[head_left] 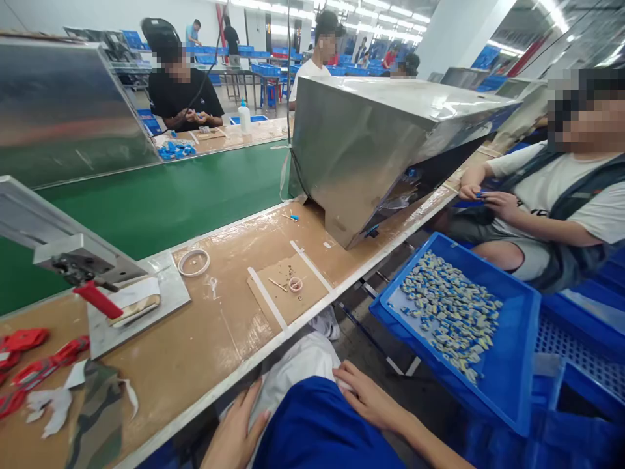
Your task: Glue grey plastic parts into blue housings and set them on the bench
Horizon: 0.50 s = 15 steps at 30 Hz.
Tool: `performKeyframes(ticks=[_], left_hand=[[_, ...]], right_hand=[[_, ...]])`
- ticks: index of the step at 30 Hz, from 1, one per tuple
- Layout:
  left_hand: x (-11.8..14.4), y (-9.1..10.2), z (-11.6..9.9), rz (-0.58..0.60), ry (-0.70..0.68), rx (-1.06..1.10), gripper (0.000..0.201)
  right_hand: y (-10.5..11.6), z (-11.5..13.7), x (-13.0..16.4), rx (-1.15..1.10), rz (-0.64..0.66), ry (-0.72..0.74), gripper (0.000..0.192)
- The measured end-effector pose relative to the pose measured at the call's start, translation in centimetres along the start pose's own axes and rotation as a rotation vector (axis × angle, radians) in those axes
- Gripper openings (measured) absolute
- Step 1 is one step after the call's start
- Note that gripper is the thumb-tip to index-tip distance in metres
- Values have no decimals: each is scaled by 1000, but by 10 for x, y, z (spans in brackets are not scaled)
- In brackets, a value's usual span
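Observation:
My left hand (237,423) rests low in the view on white cloth (297,365) over my lap, its fingers stretched out and the thumb apart. On the other side of the blue fabric (325,423) lies my right hand (371,398), fingers extended along the cloth's edge. Neither hand shows anything gripped. Closest on the bench is a cardboard piece (268,280) taped down with white strips. A small round ring-shaped item (295,284), a short stick and dark crumbs sit on it.
A hand press with a red handle (100,301), red straps (29,374) and camouflage cloth (97,417) occupy the left bench. Nearby lies a white tape ring (194,263). A metal hood (361,143) stands ahead. At right, a blue tray (520,365) holds many small pieces beside a seated person.

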<state>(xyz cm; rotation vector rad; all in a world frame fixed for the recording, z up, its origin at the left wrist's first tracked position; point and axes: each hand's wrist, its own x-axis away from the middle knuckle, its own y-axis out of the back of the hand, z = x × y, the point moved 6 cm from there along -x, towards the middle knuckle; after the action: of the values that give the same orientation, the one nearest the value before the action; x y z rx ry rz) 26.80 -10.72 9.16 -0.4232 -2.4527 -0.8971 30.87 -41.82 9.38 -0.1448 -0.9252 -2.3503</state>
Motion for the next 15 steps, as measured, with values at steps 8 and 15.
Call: performKeyframes(ticks=[8, 15], left_hand=[[5, -7, -2, 30, 4, -5, 70], [7, -9, -1, 51, 34, -14, 69]], right_hand=[[-23, -4, -42, -101, -81, 172, 31], [-40, -32, -66, -188, -97, 142, 66]])
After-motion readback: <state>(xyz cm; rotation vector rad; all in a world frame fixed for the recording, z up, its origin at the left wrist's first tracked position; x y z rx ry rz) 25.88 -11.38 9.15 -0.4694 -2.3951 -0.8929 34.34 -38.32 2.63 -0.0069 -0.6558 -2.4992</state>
